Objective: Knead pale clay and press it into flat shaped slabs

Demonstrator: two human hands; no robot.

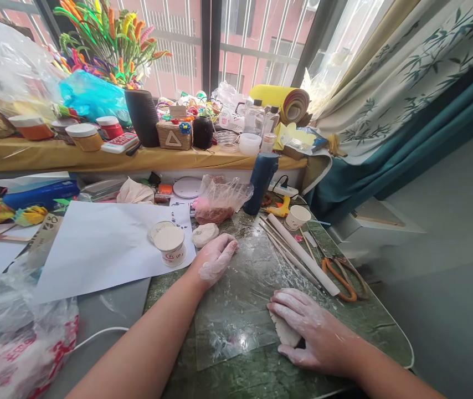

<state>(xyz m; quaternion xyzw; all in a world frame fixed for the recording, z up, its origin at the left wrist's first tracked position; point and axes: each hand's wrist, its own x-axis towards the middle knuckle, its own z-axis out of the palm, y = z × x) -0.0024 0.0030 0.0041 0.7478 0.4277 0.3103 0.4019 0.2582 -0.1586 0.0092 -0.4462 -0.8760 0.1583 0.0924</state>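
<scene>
Under the right hand point(312, 322), a partly hidden pale lump point(285, 331), perhaps dough.

Pretty messy setup tbh. Right hand point(305, 327), all white and powdery, is curled over a flattish white dough piece point(284, 331) by the edge of a clear plastic sheet point(240, 288). Left hand point(217, 260) is just beside a rounder dough lump point(205, 235). White rod point(303, 255) and orange-handled scissors point(340, 280) off right, yellow glue gun point(279, 208) behind, pipe-cleaner flowers point(114, 41) by the window point(247, 47).
</scene>
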